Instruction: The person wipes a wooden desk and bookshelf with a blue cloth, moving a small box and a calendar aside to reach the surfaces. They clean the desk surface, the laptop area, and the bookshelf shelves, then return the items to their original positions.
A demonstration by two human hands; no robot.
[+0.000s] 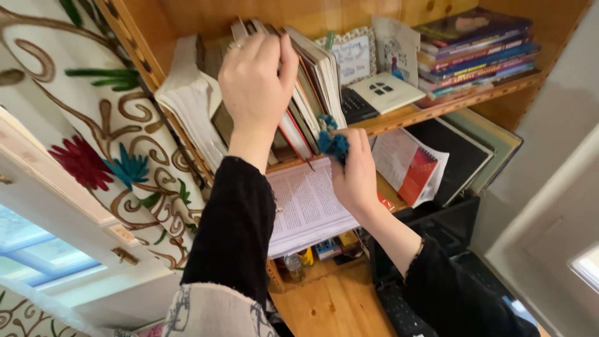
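My left hand is raised to the upper wooden shelf, its fingers curled over the tops of several leaning books and tipping them. My right hand is lower, fingers closed on a fuzzy blue cloth pressed against the shelf edge below those books. An open book lies on the lower shelf just under my right hand. Both arms wear black sleeves.
A thick pale book leans at the shelf's left end. A stack of colourful books lies at the right, with cards and a white box beside it. Notebooks and dark folders rest below. A patterned curtain hangs left.
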